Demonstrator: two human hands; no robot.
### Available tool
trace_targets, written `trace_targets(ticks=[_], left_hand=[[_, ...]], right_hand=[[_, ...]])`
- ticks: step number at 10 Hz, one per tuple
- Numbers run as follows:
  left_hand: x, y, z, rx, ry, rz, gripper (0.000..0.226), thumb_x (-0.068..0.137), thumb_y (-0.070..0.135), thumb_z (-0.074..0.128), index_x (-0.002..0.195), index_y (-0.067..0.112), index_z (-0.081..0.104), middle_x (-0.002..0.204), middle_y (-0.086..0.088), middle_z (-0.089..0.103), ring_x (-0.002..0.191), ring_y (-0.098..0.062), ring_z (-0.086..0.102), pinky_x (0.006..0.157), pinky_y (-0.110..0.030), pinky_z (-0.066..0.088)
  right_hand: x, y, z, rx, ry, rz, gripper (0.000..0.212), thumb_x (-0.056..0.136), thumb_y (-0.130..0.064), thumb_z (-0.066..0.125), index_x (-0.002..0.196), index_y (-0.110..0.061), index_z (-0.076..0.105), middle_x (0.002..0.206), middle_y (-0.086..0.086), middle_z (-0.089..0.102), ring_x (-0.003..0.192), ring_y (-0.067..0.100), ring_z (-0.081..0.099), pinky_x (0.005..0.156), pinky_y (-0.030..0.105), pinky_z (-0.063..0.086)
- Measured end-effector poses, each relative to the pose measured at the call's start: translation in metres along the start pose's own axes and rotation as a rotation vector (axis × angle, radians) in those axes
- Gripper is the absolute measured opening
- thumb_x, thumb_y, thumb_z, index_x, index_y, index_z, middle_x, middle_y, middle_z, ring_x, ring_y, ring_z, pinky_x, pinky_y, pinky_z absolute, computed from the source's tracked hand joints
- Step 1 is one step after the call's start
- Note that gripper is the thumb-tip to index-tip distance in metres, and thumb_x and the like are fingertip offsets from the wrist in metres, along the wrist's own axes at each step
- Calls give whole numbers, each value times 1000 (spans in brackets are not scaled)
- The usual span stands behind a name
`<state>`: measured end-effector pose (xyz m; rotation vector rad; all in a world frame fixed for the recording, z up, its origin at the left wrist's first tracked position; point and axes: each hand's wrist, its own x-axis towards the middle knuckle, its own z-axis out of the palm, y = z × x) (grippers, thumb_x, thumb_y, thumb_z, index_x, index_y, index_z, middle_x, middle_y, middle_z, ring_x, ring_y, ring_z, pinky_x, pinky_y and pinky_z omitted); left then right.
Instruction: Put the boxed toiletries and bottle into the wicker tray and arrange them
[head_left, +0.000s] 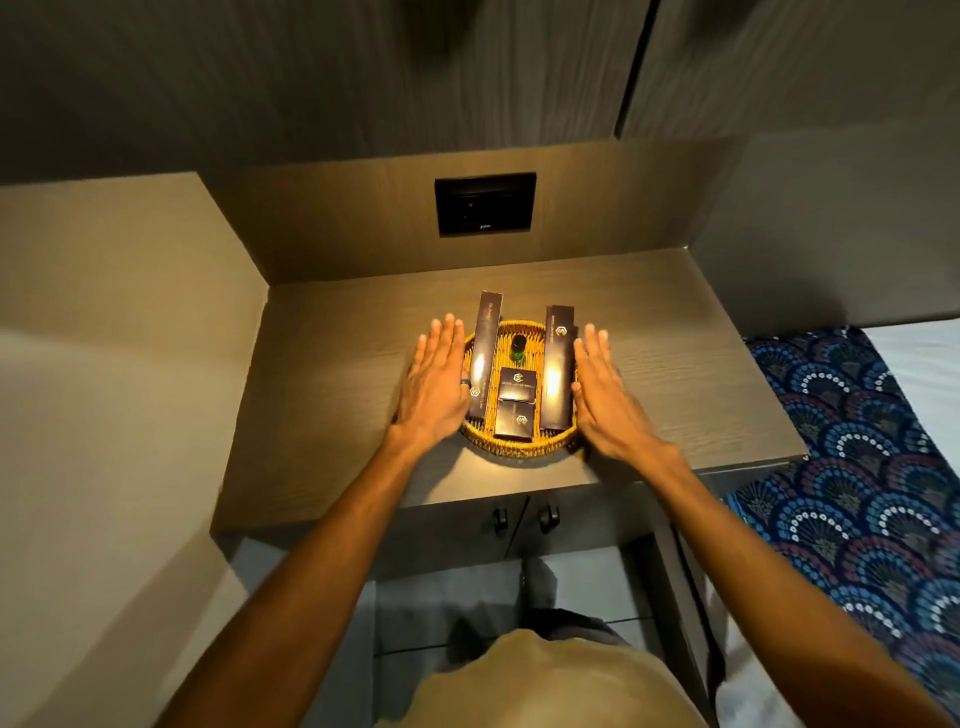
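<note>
Looks like the arranging step: boxes (559, 366) and bottle (518, 347) already sit in the tray (519, 449) on the counter (332, 374). Left hand (435, 384) and right hand (602, 387) are flat open, flanking the tray, holding nothing. Next probably a gentle squeeze to straighten the long boxes.

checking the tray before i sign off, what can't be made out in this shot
Head view only:
- Print on the long boxes and small boxes: too small, washed out by glare.
- Bottle label: too small, dark.
- Wicker tray side rims: hidden by the left hand and right hand; contact unclear.
</note>
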<state>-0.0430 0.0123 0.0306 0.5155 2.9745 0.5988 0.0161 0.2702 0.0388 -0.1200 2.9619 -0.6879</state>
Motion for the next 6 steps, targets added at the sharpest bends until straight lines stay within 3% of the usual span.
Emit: trace_targets(ticks=[1,3,5,6], left_hand=[[-16,11,9,66,56,-110,95,96,13,59,160,6,-10,170,-15,-13,157,-27,-14,126,-39,-13],[-23,16,2,40,24,-137,101,94,24,65,160,4,-9,169,-15,-15,157,-28,-14,125,-39,-13],[-26,18,-7,25,39,-115,85,100,10,49,161,6,-9,171,-15,-13,158,-26,-12,125,-37,-11],[-31,20,-12,3,75,-117,73,107,20,37,160,8,-10,170,-14,-15,158,-26,-13,126,-39,-10]], right_hand=[[13,10,-8,-40,-56,-102,64,110,-28,27,164,-9,-3,171,10,-15,159,23,-15,131,45,5],[22,8,-18,-66,-89,-145,64,109,-34,23,164,-8,2,172,11,-9,156,18,-15,130,45,7],[4,-14,-29,-88,-75,-123,62,111,-26,27,163,-5,-1,172,15,-10,160,26,-11,133,48,4],[-4,-22,-39,-121,-106,-121,65,111,-31,27,163,-5,-3,172,15,-12,161,27,-11,132,47,1]])
